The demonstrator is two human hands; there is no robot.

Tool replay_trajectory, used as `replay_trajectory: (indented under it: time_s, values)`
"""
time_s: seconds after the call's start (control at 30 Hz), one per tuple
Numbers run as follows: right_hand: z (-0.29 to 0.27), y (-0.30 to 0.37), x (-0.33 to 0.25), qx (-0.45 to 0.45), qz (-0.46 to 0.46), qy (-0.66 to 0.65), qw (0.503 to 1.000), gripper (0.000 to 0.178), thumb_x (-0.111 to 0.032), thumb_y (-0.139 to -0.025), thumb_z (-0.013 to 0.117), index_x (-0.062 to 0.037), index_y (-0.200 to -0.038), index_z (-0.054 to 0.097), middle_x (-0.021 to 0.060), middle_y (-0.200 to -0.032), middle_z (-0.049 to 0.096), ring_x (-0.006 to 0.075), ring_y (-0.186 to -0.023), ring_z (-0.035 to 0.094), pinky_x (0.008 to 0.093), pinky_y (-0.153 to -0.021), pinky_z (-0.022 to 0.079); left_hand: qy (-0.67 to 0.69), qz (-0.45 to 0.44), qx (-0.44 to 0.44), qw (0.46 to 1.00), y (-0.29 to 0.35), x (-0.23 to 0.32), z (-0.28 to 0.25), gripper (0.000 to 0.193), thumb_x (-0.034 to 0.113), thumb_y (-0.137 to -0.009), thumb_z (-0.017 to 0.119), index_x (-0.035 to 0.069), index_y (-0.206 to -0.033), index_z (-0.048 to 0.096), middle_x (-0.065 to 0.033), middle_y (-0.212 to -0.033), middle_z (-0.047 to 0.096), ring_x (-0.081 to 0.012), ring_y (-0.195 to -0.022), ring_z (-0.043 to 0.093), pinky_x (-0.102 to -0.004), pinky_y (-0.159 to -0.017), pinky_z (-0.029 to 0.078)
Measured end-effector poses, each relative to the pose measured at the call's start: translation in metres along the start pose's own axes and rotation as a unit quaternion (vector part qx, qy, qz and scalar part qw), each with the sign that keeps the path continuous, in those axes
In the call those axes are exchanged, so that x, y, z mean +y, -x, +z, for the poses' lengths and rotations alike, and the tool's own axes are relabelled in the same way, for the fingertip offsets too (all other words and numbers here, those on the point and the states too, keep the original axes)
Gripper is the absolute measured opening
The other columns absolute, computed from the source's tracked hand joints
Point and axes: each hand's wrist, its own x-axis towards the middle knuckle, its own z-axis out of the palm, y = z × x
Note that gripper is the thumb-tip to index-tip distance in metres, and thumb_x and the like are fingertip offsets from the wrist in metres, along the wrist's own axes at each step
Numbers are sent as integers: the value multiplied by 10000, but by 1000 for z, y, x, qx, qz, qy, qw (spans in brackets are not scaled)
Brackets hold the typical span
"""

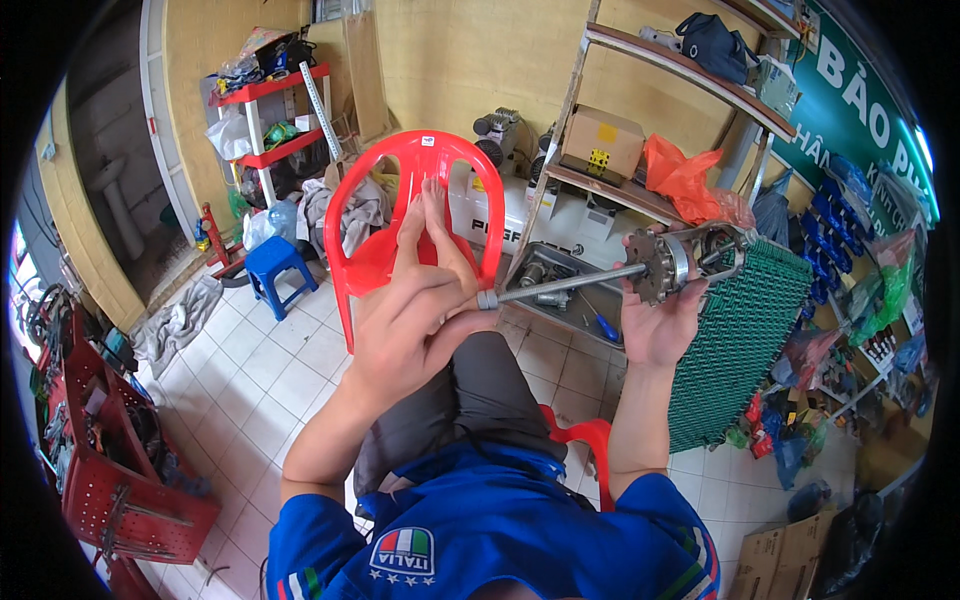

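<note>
Between my two hands runs a long grey metal shaft (575,285), roughly level and slightly raised at its right end. Its left end has a small collar, where the thumb and index finger of my left hand (405,315) pinch it; the other fingers stretch away from me. At the other end sits a thick toothed metal disc (655,267) with a bright ring and an open metal frame (728,252) beyond it. My right hand (660,318) grips this toothed part from below, palm up, with its fingers partly hidden behind the metal.
Ahead stands a red plastic chair (345,225), with a blue stool (278,272) to its left. A grey tray (570,315) holds metal parts and a blue-handled screwdriver (606,326). Green woven material (745,345) rises beyond my right arm. A red perforated cart (140,510) is at left.
</note>
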Motion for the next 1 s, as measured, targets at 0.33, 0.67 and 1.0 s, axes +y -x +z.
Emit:
replay_trajectory:
  time_s: [0.33, 0.67, 1.0]
  values:
    - [4, 1, 0, 21, 6, 7, 1000, 671, -424, -873, 593, -4, -1330, 338, 195, -1260, 439, 370, -1154, 510, 485, -892, 510, 39, -31, 52, 997, -5, 10, 9, 386, 221, -624, 841, 47, -878, 608, -78, -821, 603, -190, -607, 577, -274, -499, 452]
    - [3, 0, 2, 8, 7, -6, 1000, 660, -407, -881, 589, 1, -1333, 335, 199, -1281, 428, 383, -1165, 497, 493, -904, 499, 66, -42, 76, 994, -7, 11, 4, 273, 116, -653, 798, 50, -860, 634, -70, -816, 607, -186, -598, 582, -258, -501, 447]
    - [-2, 0, 5, -26, 4, 2, 1000, 638, -424, -915, 518, -22, -1370, 321, 187, -1322, 421, 388, -1205, 461, 463, -920, 492, 80, -65, 35, 994, -10, 9, -5, 213, 51, -736, 755, 27, -890, 610, -121, -862, 610, -171, -606, 584, -259, -521, 466]
